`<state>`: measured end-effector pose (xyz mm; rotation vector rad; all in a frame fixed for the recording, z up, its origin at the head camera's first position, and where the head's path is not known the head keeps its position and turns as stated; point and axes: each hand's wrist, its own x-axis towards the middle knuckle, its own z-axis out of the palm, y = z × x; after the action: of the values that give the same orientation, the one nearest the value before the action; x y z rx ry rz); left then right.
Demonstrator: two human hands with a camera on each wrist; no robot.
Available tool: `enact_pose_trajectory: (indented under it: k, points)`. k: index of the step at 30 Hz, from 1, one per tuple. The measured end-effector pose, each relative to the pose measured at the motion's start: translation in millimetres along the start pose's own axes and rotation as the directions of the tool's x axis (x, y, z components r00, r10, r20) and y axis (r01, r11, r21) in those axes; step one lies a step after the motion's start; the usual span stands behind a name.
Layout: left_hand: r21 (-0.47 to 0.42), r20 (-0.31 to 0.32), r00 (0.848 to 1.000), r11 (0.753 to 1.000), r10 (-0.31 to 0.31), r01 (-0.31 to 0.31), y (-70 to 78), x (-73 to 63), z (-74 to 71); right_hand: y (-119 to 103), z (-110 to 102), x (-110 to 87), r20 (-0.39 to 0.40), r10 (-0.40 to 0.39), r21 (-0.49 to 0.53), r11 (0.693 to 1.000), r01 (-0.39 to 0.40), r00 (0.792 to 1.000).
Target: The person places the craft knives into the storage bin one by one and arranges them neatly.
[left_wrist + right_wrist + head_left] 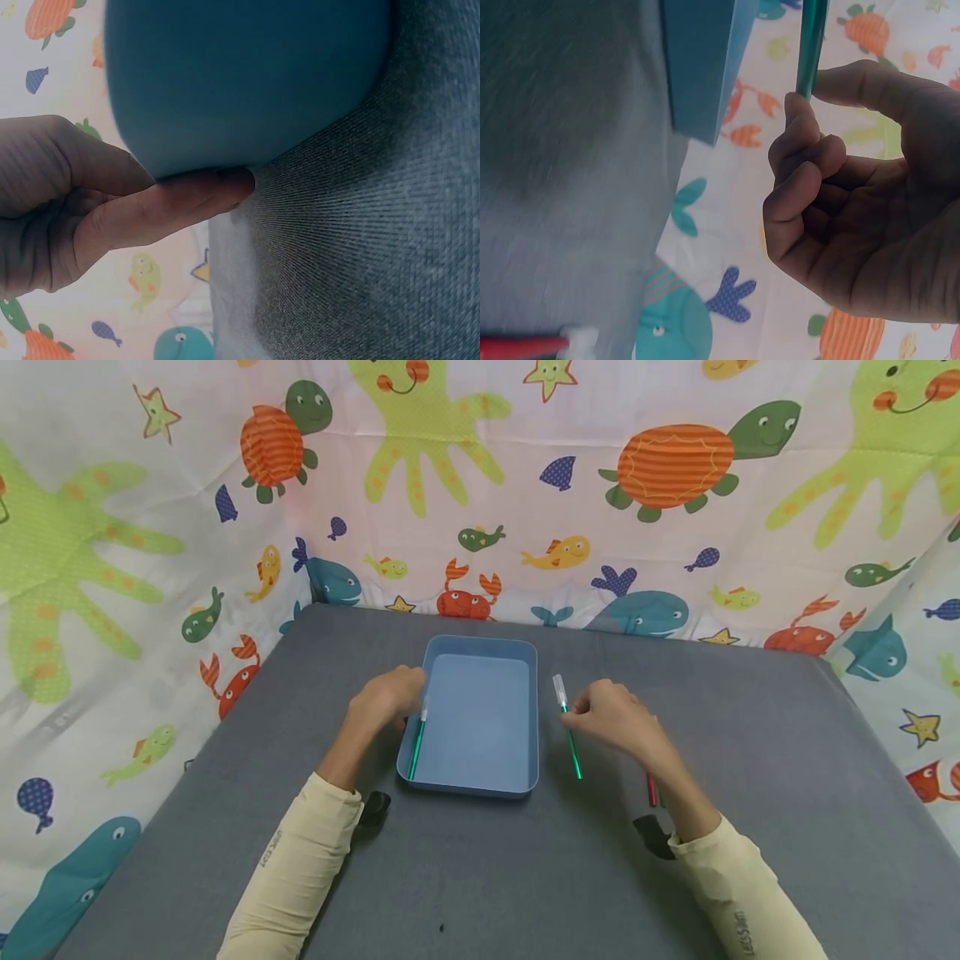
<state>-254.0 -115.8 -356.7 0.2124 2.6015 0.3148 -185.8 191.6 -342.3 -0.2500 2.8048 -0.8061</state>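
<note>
A shallow blue tray (480, 727) sits mid-table. My left hand (390, 695) pinches its left wall near the far end; the left wrist view shows the fingers (165, 206) against the tray's outer side. Along that wall, inside the tray, lies a slim green stick (417, 747) with a clear cap. Right of the tray, my right hand (611, 717) pinches a matching green stick (575, 756) between thumb and fingertips, its clear cap (559, 690) pointing away from me. In the right wrist view, the other fingers curl toward the palm beneath this green stick (811, 49).
A red stick (652, 789) lies on the grey table (525, 868), partly hidden beneath my right forearm. White fabric printed with sea animals (675, 468) hangs behind the table and at both sides. Black wrist straps show below both hands.
</note>
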Motion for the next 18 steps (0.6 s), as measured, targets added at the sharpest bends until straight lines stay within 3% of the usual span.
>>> enact_pose_trajectory:
  k: [9,18]
  points:
    - [0.009,0.019,1.0,1.0,0.005,-0.005,-0.6,0.9,-0.8,-23.3,11.5,19.1,0.029,-0.083,0.064,0.995,0.081,0.996]
    - [-0.012,-0.002,1.0,1.0,0.013,-0.013,-3.0,-0.8,-0.7,-42.7,22.4,37.1,0.07,-0.101,0.093,0.991,0.095,0.992]
